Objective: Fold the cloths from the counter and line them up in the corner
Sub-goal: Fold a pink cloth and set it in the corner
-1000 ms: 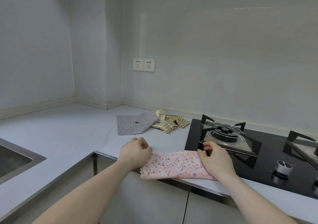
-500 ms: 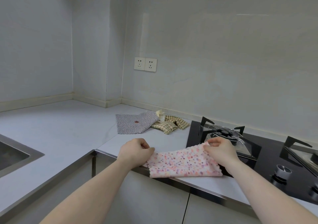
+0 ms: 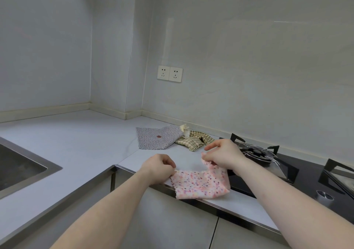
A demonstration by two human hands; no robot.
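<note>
A pink cloth with coloured dots (image 3: pixel 201 184) lies at the counter's front edge, partly folded. My left hand (image 3: pixel 159 167) pinches its near left corner. My right hand (image 3: pixel 223 156) pinches the right end and holds it lifted above the counter, swung toward the left. Farther back a grey dotted cloth (image 3: pixel 156 137) lies flat, and a crumpled yellow checked cloth (image 3: pixel 195 142) sits beside it near the wall.
A black gas hob (image 3: pixel 287 174) with burner grates and a knob (image 3: pixel 324 197) lies to the right, touching the pink cloth's right side. A steel sink (image 3: pixel 21 170) is at the left. The counter's corner (image 3: pixel 107 114) is behind, with wall sockets (image 3: pixel 169 73) above.
My right hand has lifted the pink cloth's right end and carried it left toward my left hand. My left hand has stayed on the left corner.
</note>
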